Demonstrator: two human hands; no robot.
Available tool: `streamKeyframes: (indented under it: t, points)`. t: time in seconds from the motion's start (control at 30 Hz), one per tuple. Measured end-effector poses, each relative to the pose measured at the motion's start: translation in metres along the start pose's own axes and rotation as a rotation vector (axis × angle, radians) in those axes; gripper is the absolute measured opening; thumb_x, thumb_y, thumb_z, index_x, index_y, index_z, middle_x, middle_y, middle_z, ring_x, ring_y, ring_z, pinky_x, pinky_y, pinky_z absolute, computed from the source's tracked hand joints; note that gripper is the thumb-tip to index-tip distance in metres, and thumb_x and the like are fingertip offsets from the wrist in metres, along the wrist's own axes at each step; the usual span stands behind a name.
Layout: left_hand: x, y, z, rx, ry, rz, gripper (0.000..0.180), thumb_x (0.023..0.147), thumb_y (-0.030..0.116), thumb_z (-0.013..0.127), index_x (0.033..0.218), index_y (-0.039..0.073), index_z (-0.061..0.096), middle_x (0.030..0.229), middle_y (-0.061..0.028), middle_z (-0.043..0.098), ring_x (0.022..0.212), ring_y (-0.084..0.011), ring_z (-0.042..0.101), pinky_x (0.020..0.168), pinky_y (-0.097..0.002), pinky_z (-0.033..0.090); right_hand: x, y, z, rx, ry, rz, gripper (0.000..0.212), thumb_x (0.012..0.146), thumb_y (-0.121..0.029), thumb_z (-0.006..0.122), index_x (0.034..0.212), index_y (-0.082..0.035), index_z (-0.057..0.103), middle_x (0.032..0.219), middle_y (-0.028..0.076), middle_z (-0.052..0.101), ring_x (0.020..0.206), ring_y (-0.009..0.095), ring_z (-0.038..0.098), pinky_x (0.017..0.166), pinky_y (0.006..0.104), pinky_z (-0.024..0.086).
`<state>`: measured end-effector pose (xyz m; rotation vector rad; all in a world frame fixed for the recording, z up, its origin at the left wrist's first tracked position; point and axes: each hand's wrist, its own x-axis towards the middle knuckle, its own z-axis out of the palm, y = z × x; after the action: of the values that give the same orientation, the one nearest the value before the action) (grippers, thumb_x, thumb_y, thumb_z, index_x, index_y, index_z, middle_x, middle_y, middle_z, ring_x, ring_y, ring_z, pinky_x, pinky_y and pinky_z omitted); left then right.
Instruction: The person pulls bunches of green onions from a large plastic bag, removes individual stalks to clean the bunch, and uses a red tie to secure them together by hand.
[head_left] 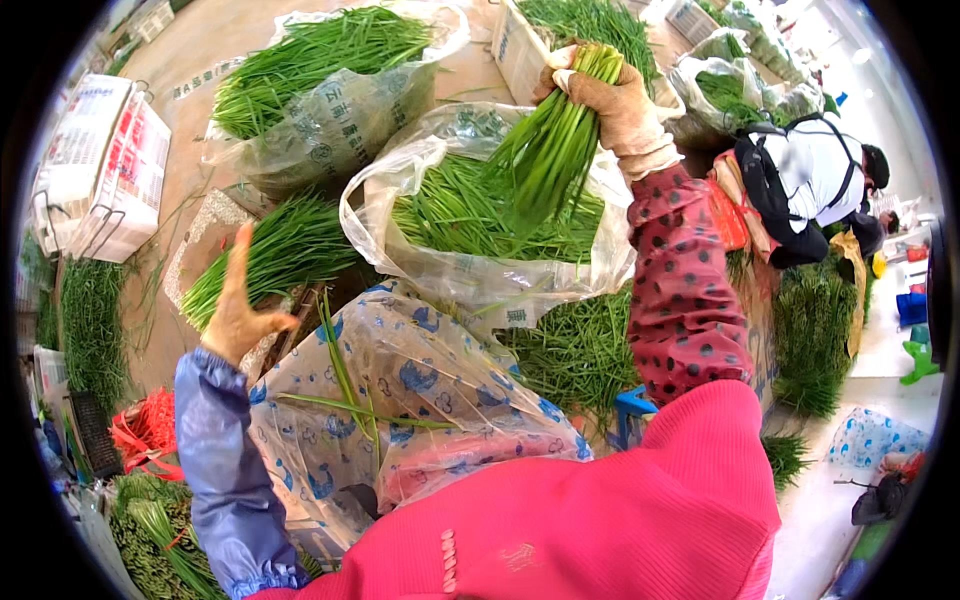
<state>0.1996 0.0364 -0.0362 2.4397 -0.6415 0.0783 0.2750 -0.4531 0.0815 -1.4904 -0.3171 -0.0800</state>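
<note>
Gripping a bunch of green chives (560, 150) near its paler end, the right hand (612, 105), which wears a stained light glove, is raised at the upper middle of the view. Its fingers are clamped around the stalks, and the leaf tips hang down over an open plastic bag (460, 287). More chives fill this bag; whether the hanging tips touch them, I cannot tell. The left hand (236, 318) has its thumb wide apart from the raised fingers. It is in front of a loose heap of chives (295, 245), and I cannot tell if it touches this heap. Between the two arms, a clear plastic sheet (450, 375) with blue pattern is spread, and a few loose leaves (345, 375) lie on it. Behind the heap stands a second plastic bag (350, 118), also full of chives. At the far left are white boxes (105, 165).
</note>
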Motion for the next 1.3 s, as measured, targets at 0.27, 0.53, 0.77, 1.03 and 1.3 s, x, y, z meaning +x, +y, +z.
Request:
streamKeyframes:
  t: [0.27, 0.53, 0.77, 1.03, 1.3]
  points:
    - [0.107, 0.161, 0.038, -0.946, -0.300, 0.198, 0.115, 0.051, 0.043, 0.088, 0.143, 0.003, 0.032, 0.140, -0.0132, 0.038, 0.130, -0.0262, 0.033, 0.108, -0.0386, 0.027, -0.015, -0.065, 0.115, 0.244, -0.518, 0.121, 0.023, 0.082, -0.005, 0.067, 0.104, -0.002, 0.062, 0.089, 0.008, 0.065, 0.081, 0.019, 0.063, 0.077, 0.0315, 0.051]
    - [0.063, 0.212, 0.082, -1.766, -0.053, 0.004, 0.056, 0.073, 0.017, 0.078, 0.121, 0.002, 0.053, 0.085, -0.0093, 0.065, 0.077, -0.0201, 0.062, 0.073, -0.0339, 0.049, -0.021, -0.055, 0.188, -0.036, -0.386, -0.086, 0.052, 0.079, -0.002, 0.068, 0.127, -0.002, 0.049, 0.098, 0.007, 0.063, 0.087, 0.014, 0.060, 0.075, 0.0273, 0.050]
    - [0.029, 0.209, 0.064, -1.777, 0.088, -0.168, 0.070, 0.076, 0.010, 0.071, 0.138, 0.005, 0.039, 0.081, -0.0127, 0.063, 0.069, -0.0210, 0.060, 0.064, -0.0325, 0.048, 0.000, -0.053, 0.198, -0.354, -0.479, -0.214, 0.035, 0.087, -0.015, 0.066, 0.117, 0.001, 0.059, 0.100, 0.007, 0.065, 0.092, 0.011, 0.059, 0.081, 0.0248, 0.048]
    - [0.005, 0.195, 0.071, -1.854, 0.157, -0.178, 0.049, 0.078, 0.002, 0.071, 0.122, 0.003, 0.051, 0.080, -0.0104, 0.062, 0.066, -0.0184, 0.060, 0.060, -0.0301, 0.049, 0.007, -0.053, 0.198, -0.437, -0.501, -0.265, 0.042, 0.085, -0.023, 0.068, 0.120, -0.001, 0.059, 0.113, 0.011, 0.063, 0.092, 0.015, 0.061, 0.082, 0.0280, 0.049]
    - [-0.007, 0.185, 0.083, -1.652, 0.308, -0.311, 0.027, 0.078, 0.003, 0.072, 0.100, 0.000, 0.058, 0.077, -0.0111, 0.065, 0.062, -0.0184, 0.061, 0.059, -0.0314, 0.052, 0.000, -0.060, 0.234, -0.970, -0.521, -0.365, 0.024, 0.086, -0.017, 0.064, 0.102, 0.000, 0.067, 0.084, 0.007, 0.069, 0.081, 0.013, 0.064, 0.073, 0.0257, 0.050]
